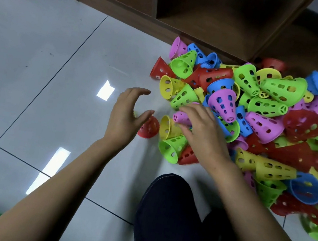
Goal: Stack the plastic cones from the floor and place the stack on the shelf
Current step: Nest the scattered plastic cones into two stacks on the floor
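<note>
The plastic cones [266, 106] lie in a loose, multicoloured pile on the tiled floor [44, 79], directly in front of the wooden shelf [130, 12]. The left hand [126, 114] is spread and holds nothing, just beside a red cone [149, 128]. The right hand [203, 128] is at the pile's near edge, fingers curled round a purple cone [181, 117].

Floor [34, 77] is glossy white tile with dark grout lines and light glaring off it. A big messy heap of plastic cones [260, 117] sits on the right: red, green, yellow, blue and pink, mostly on their sides. One red cone [149, 129] lies just off the heap, and there's a pink cone [181, 117] at its near edge. The brown shelf [130, 12] stands at the back, with the heap right up against it.
</note>
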